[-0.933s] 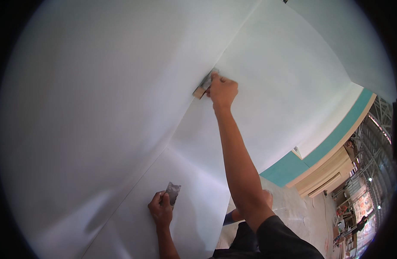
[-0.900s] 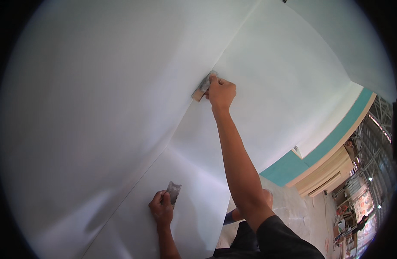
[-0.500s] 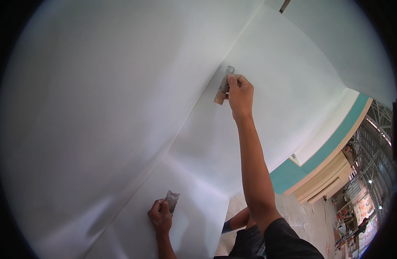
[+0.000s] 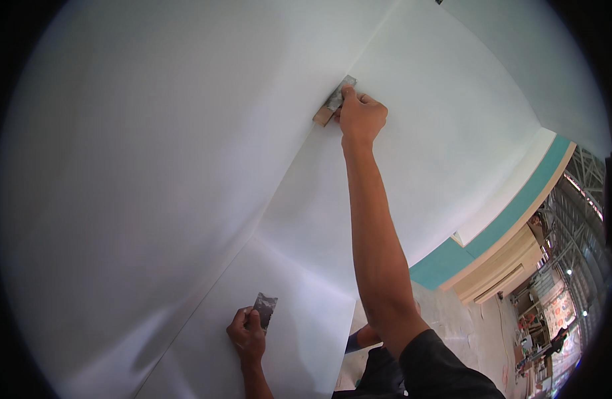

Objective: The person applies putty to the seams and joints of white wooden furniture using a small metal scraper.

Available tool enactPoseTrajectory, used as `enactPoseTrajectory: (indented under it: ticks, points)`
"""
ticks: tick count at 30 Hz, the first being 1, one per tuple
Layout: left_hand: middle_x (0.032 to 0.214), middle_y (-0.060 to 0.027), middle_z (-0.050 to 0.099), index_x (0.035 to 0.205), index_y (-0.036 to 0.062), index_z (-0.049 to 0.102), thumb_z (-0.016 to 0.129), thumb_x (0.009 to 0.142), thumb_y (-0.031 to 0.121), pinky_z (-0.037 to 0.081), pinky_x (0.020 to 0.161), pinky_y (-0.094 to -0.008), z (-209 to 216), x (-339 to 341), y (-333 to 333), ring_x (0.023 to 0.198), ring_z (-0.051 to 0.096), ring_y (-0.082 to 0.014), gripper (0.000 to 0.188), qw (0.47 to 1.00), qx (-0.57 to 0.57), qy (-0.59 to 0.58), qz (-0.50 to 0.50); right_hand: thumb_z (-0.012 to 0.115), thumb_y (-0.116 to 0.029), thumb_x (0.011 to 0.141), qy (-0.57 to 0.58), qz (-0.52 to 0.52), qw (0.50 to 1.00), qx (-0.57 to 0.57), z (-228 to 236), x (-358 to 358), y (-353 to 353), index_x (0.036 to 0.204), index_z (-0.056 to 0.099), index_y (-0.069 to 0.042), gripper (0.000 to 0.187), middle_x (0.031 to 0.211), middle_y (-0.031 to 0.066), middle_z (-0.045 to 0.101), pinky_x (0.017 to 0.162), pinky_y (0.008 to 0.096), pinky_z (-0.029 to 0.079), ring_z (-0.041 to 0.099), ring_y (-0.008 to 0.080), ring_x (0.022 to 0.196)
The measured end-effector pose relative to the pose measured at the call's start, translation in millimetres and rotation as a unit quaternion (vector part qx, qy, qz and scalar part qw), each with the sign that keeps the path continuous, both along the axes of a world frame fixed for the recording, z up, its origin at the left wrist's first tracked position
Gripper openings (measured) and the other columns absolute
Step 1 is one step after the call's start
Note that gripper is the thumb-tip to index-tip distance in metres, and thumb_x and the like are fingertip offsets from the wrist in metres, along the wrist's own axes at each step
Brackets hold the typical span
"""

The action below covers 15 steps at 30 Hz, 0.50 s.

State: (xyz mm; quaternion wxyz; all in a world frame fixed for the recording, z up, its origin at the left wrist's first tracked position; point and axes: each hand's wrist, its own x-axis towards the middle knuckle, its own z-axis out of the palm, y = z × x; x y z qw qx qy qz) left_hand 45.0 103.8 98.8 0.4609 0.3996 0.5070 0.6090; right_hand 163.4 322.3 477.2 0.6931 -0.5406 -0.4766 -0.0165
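Right hand (image 4: 361,116) grips a wood-handled scraper (image 4: 334,102) against the white wall (image 4: 153,166), at the corner seam high up. Left hand (image 4: 247,336), low, holds a smaller scraper (image 4: 264,309). A teal band (image 4: 492,229) borders the wall at right.

Right arm fully extended upward, right hand (image 4: 361,116) clenched in a fist-like grip, knuckles outward. Left hand (image 4: 247,338) low, fingers curled closed, forearm rising from the lower edge.
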Motion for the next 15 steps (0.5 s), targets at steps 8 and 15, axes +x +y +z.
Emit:
enactPoseTrajectory:
  ticks: [8, 15]
  points:
    - [0.083, -0.0172, 0.072, 0.097, -0.0086, 0.067, 0.061, 0.093, 0.014, 0.053, 0.072, -0.0351, -6, -3, 1, 0.076, 0.068, -0.0241, 0.024, 1.000, 0.009, 0.020, 0.011, 0.073, -0.015, 0.088, 0.032, 0.086, 0.995, -0.038, -32, 9, -5, 0.064, 0.062, 0.002, 0.032, 0.058, 0.0064, 0.058, 0.046, 0.0316, 0.050, 0.056, 0.0144, 0.050]
    - [0.081, -0.0142, 0.071, 0.097, -0.0083, 0.067, 0.061, 0.093, 0.012, 0.052, 0.072, -0.0334, -1, -1, 1, 0.075, 0.066, -0.0198, 0.021, 1.000, 0.012, -0.028, -0.009, 0.075, -0.021, 0.085, -0.077, 0.013, 0.996, 0.044, 118, 22, -14, 0.064, 0.061, 0.000, 0.033, 0.067, 0.0078, 0.059, 0.050, 0.0333, 0.047, 0.055, 0.0169, 0.056]
